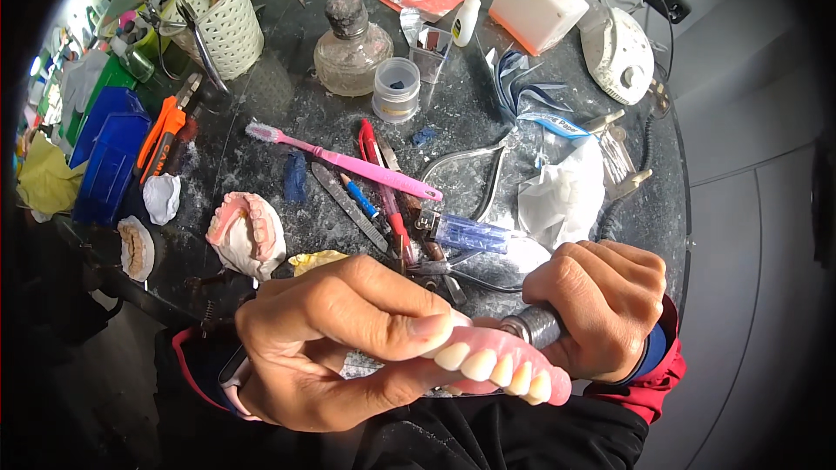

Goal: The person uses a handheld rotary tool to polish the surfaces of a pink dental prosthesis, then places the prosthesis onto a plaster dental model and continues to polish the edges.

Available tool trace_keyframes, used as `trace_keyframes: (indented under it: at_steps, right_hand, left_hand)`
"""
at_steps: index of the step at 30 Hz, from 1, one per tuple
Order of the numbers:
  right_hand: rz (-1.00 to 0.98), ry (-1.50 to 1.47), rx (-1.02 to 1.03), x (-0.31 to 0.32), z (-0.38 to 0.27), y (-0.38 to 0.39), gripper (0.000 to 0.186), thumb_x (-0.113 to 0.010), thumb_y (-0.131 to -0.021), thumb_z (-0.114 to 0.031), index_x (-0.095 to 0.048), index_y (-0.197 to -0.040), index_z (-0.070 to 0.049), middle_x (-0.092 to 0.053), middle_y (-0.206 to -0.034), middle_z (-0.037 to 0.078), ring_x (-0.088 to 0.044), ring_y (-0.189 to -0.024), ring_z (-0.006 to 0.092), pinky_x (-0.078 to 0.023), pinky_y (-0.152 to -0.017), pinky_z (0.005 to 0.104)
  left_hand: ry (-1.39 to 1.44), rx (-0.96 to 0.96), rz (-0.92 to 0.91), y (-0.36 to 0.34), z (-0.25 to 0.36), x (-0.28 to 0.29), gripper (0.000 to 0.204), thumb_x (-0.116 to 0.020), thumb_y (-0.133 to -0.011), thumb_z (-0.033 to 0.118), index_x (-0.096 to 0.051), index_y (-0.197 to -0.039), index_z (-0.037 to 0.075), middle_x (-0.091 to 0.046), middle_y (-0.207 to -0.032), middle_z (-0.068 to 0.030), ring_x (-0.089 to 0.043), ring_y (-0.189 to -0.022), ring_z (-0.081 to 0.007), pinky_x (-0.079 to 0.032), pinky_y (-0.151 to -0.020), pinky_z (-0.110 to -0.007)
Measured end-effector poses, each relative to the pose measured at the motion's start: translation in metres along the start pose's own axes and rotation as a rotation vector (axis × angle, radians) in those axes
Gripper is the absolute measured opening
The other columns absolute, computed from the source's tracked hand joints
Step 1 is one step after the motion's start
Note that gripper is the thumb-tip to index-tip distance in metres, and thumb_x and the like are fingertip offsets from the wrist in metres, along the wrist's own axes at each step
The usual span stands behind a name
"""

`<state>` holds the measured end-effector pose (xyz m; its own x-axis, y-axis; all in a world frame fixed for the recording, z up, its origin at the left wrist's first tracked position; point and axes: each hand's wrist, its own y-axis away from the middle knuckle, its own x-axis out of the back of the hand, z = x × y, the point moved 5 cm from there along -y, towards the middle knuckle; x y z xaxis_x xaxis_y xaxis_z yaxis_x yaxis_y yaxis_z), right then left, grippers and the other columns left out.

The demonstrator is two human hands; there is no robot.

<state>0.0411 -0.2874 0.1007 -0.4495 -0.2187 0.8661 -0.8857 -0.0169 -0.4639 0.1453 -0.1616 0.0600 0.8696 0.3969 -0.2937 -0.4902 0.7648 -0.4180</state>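
Note:
Pinched between the thumb and fingers of my left hand point(326, 331) is a denture point(544, 364) with pink gum and a row of cream teeth facing me. My right hand point(605, 309) wraps round a dark cylindrical handpiece point(538, 325) with a metal collar. Its front end lies behind the denture, so the tip is hidden, and I cannot tell whether the two touch. Beyond my left hand, a plaster cast point(266, 254) carries pink gum and teeth. A smaller cast point(137, 248) lies farther left.
On the dusty dark table point(287, 87) lie a pink toothbrush point(348, 162), a red pen point(389, 200), a blue lighter point(470, 233) and metal pliers point(496, 174). Farther back stand a glass burner point(348, 57), a white basket point(228, 30) of tools and a plastic canister point(538, 4).

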Motion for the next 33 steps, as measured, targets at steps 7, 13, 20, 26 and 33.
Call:
trace_keyframes:
  at_steps: [7,13,20,26,33]
  right_hand:
    - [0.006,-0.027,-0.003,-0.0011,0.0028,0.0007,0.048,-0.068,-0.069,-0.048,-0.049,-0.061,-0.005,-0.041,-0.049,0.003,-0.044,-0.037,0.0161,-0.032,-0.037,0.0264]
    - [-0.008,0.018,-0.001,-0.0017,0.0013,-0.0017,0.047,-0.07,-0.068,-0.047,-0.048,-0.06,-0.006,-0.041,-0.049,0.002,-0.044,-0.037,0.0162,-0.031,-0.037,0.026]
    - [-0.009,0.004,-0.024,0.0027,0.004,0.0009,0.047,-0.073,-0.065,-0.046,-0.047,-0.06,-0.007,-0.042,-0.049,0.002,-0.044,-0.038,0.0167,-0.031,-0.038,0.0266]
    - [-0.027,0.003,-0.025,0.0,0.0029,-0.0007,0.047,-0.073,-0.065,-0.046,-0.047,-0.06,-0.007,-0.041,-0.049,0.002,-0.045,-0.038,0.0167,-0.031,-0.038,0.0266]
    - [-0.011,-0.012,-0.021,-0.0019,0.0057,0.0004,0.048,-0.074,-0.063,-0.046,-0.047,-0.059,-0.007,-0.04,-0.048,0.001,-0.044,-0.037,0.0162,-0.031,-0.037,0.0257]
  left_hand:
    - [0.012,-0.004,0.005,-0.0019,-0.003,-0.0011,0.024,-0.072,-0.068,-0.01,-0.059,-0.088,-0.003,-0.062,-0.088,-0.0184,-0.065,-0.078,-0.0205,-0.052,-0.068,-0.028]
    - [0.063,0.02,0.026,-0.0035,-0.0019,-0.0018,0.024,-0.073,-0.068,-0.009,-0.059,-0.087,-0.003,-0.062,-0.088,-0.0179,-0.065,-0.079,-0.0198,-0.052,-0.068,-0.027]
    - [0.098,0.037,0.042,0.0003,-0.0061,-0.005,0.025,-0.074,-0.067,-0.009,-0.06,-0.086,-0.002,-0.063,-0.088,-0.0169,-0.065,-0.079,-0.0193,-0.053,-0.068,-0.027]
    - [0.135,0.058,0.071,0.0001,-0.0073,-0.004,0.024,-0.074,-0.067,-0.008,-0.06,-0.086,-0.002,-0.063,-0.087,-0.0166,-0.065,-0.078,-0.0188,-0.053,-0.068,-0.027]
    - [0.084,0.065,0.057,-0.002,-0.0077,-0.0037,0.024,-0.074,-0.068,-0.007,-0.06,-0.085,-0.001,-0.064,-0.085,-0.0156,-0.066,-0.076,-0.0184,-0.053,-0.066,-0.026]
